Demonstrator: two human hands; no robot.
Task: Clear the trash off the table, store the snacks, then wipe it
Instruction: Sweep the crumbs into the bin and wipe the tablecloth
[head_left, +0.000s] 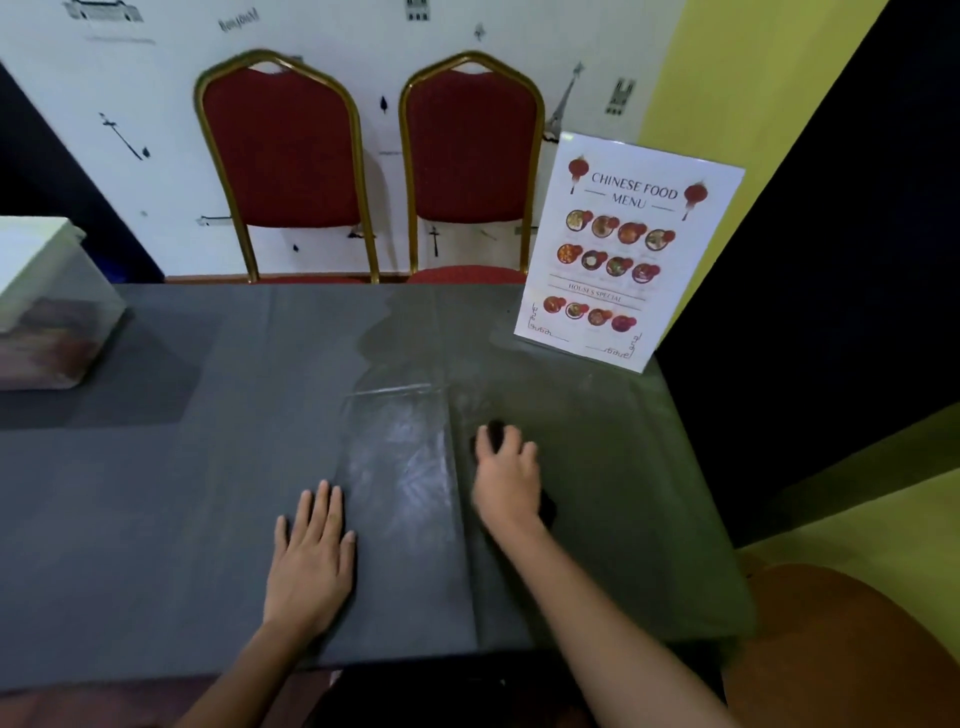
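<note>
Hands: left hand (311, 558) flat on one table (156, 493), right hand (506, 480) gripping one dark cloth (496, 432); two chairs (283, 150) (470, 150) behind.

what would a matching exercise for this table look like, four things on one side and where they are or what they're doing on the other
Things
1. left hand
2. right hand
3. menu
4. plastic box

Places or states
A. stands at the far right corner of the table
B. lies flat on the table, fingers straight
C. sits at the table's left edge
D. grips a dark cloth

Pairs: 1-B, 2-D, 3-A, 4-C
</note>
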